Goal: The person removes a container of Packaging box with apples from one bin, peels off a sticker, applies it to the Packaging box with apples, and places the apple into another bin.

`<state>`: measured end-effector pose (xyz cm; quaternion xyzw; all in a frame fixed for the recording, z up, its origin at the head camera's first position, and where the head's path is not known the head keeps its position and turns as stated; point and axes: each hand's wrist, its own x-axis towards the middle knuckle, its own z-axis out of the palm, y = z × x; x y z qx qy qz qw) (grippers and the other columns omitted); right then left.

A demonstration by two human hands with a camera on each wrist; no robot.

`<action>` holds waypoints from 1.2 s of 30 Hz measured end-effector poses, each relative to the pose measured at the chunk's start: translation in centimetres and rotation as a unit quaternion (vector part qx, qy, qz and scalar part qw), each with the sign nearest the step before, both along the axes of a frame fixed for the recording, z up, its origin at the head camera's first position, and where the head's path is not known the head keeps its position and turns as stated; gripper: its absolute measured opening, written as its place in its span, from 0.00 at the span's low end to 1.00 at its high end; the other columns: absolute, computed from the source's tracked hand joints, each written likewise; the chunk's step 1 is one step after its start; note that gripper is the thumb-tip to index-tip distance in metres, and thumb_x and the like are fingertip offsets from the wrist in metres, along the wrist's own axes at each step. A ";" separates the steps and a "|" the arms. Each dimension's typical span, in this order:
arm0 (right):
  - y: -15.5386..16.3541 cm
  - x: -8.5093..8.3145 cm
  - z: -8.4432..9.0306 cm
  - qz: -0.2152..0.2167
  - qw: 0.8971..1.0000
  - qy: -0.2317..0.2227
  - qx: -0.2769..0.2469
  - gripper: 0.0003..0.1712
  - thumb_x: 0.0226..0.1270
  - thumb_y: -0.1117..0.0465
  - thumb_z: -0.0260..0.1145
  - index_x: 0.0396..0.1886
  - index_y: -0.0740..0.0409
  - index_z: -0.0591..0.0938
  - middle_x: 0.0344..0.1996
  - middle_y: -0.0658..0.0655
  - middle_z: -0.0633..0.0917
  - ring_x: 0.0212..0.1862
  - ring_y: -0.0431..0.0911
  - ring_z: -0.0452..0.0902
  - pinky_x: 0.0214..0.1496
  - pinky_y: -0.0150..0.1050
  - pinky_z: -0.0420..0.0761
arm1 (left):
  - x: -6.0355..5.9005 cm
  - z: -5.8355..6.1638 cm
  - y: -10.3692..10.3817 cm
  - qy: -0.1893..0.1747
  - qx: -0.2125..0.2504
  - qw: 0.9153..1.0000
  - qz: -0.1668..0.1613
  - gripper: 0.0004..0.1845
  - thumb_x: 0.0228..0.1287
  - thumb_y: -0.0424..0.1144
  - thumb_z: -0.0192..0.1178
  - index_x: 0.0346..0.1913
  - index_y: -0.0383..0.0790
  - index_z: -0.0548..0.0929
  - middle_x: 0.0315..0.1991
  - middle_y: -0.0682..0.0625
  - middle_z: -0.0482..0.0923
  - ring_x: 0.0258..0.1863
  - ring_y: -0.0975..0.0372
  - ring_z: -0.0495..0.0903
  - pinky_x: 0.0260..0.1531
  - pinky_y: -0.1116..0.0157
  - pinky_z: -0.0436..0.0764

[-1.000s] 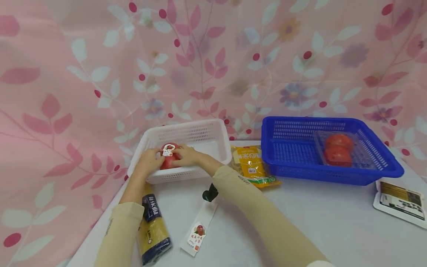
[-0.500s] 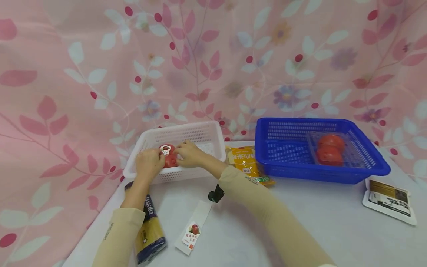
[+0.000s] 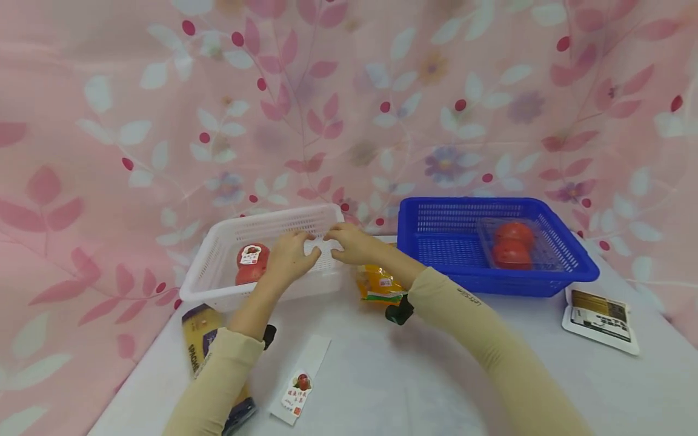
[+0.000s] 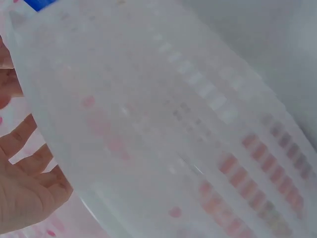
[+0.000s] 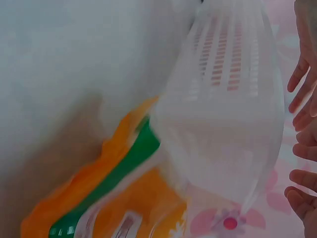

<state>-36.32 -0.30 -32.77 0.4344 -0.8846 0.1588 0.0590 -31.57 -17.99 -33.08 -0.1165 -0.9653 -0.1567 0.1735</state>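
Left hand (image 3: 291, 257) and right hand (image 3: 353, 244) are leaving the fruit (image 3: 253, 264), both loosely spread; placing's probably finishing, next likely needing lift-off.

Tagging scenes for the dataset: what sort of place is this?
Probably a staged tabletop setup rather than a working kitchen or shop: a pink floral backdrop fills the view behind a white table, where a white basket and a blue basket sit.
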 end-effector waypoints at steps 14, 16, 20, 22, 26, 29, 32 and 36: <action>12.2 -0.4 1.2 -0.108 0.994 0.002 0.018 0.27 0.61 0.60 0.62 0.60 0.62 0.72 0.58 0.66 0.70 0.59 0.60 0.62 0.62 0.54 0.61 | -4.6 1.6 10.2 -0.005 -0.039 0.993 -0.108 0.27 0.58 0.53 0.54 0.59 0.43 0.73 0.60 0.46 0.69 0.55 0.51 0.70 0.48 0.53 0.74; 13.8 -0.2 1.1 -0.126 0.992 0.000 0.016 0.27 0.61 0.61 0.62 0.60 0.64 0.72 0.59 0.68 0.69 0.61 0.61 0.60 0.62 0.56 0.59 | -5.0 1.5 11.2 -0.018 -0.046 0.992 -0.118 0.29 0.59 0.54 0.54 0.61 0.44 0.71 0.61 0.46 0.67 0.57 0.51 0.68 0.51 0.54 0.72; 17.1 0.2 0.9 -0.166 0.986 -0.005 0.020 0.28 0.60 0.61 0.62 0.60 0.64 0.71 0.60 0.70 0.67 0.61 0.64 0.58 0.61 0.59 0.59 | -5.5 0.9 13.1 -0.037 -0.052 0.989 -0.135 0.31 0.59 0.55 0.54 0.64 0.44 0.68 0.64 0.46 0.65 0.61 0.52 0.65 0.56 0.53 0.68; 18.8 0.3 0.8 -0.183 0.983 -0.004 0.024 0.28 0.60 0.61 0.62 0.60 0.65 0.71 0.60 0.72 0.66 0.61 0.66 0.56 0.61 0.61 0.56 | -5.7 0.5 14.2 -0.043 -0.047 0.987 -0.147 0.32 0.59 0.55 0.54 0.64 0.44 0.67 0.65 0.46 0.63 0.62 0.52 0.64 0.56 0.53 0.67; 22.5 0.9 0.4 -0.217 0.976 -0.004 0.031 0.29 0.59 0.59 0.63 0.59 0.67 0.71 0.59 0.75 0.64 0.61 0.68 0.54 0.61 0.64 0.50 | -6.2 -0.4 17.4 -0.069 -0.026 0.982 -0.176 0.33 0.59 0.55 0.54 0.66 0.45 0.64 0.66 0.47 0.60 0.64 0.52 0.60 0.57 0.52 0.67; 24.9 1.6 0.0 -0.243 0.969 -0.020 0.039 0.32 0.58 0.56 0.64 0.59 0.68 0.69 0.59 0.77 0.63 0.61 0.70 0.52 0.59 0.66 0.49 | -6.4 -1.1 20.2 -0.096 -0.018 0.975 -0.198 0.35 0.59 0.57 0.54 0.67 0.47 0.63 0.67 0.48 0.59 0.65 0.54 0.59 0.57 0.52 0.66; 26.8 2.0 -0.4 -0.267 0.961 -0.055 0.049 0.37 0.56 0.52 0.66 0.61 0.67 0.66 0.60 0.78 0.60 0.60 0.73 0.51 0.57 0.68 0.52 | -6.5 -1.8 22.6 -0.138 -0.010 0.965 -0.222 0.36 0.60 0.60 0.52 0.68 0.48 0.61 0.68 0.49 0.58 0.66 0.56 0.57 0.59 0.53 0.64; 28.6 2.2 -0.7 -0.278 0.955 -0.097 0.041 0.46 0.50 0.45 0.70 0.63 0.67 0.64 0.59 0.81 0.58 0.58 0.78 0.50 0.54 0.72 0.54 | -6.6 -2.5 25.3 -0.184 -0.002 0.951 -0.247 0.39 0.61 0.63 0.49 0.70 0.46 0.58 0.68 0.50 0.57 0.66 0.57 0.57 0.59 0.53 0.63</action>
